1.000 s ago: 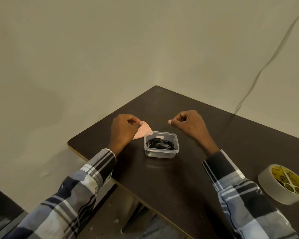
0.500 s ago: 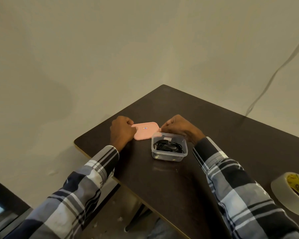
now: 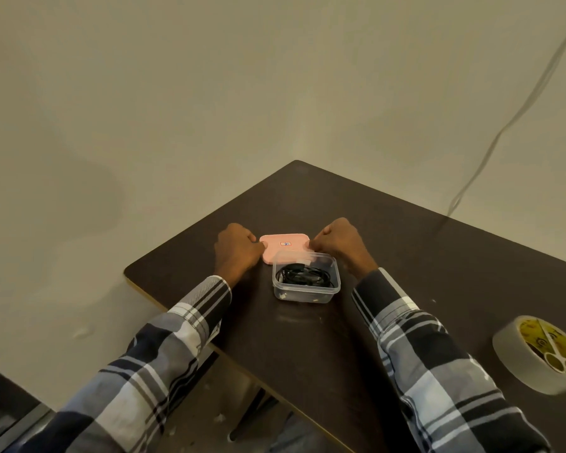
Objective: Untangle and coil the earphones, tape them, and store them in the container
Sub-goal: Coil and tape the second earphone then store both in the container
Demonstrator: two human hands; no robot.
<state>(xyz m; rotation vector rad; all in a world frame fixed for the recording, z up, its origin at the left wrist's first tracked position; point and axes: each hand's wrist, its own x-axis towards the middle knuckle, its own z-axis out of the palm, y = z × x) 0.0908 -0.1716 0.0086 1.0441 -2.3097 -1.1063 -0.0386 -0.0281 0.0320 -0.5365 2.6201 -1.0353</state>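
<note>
I see a dark brown table (image 3: 389,243) filling the lower right of the frame. A clear container (image 3: 306,291) sits mid-frame, a pink lid (image 3: 283,245) just behind it. A tape roll (image 3: 536,354) lies at the right edge.

Left hand (image 3: 237,253) and right hand (image 3: 335,241) curled, fingers pinching, both forearms extended

No legible txt anywhere. Pink lid (image 3: 285,248) has a small rect sticker at center, red/blue mark, too small to read. Tape roll (image 3: 540,354) has a yellow core label w/ dark print, blurred, unreadable. No nums or brand names can be made out.
</note>
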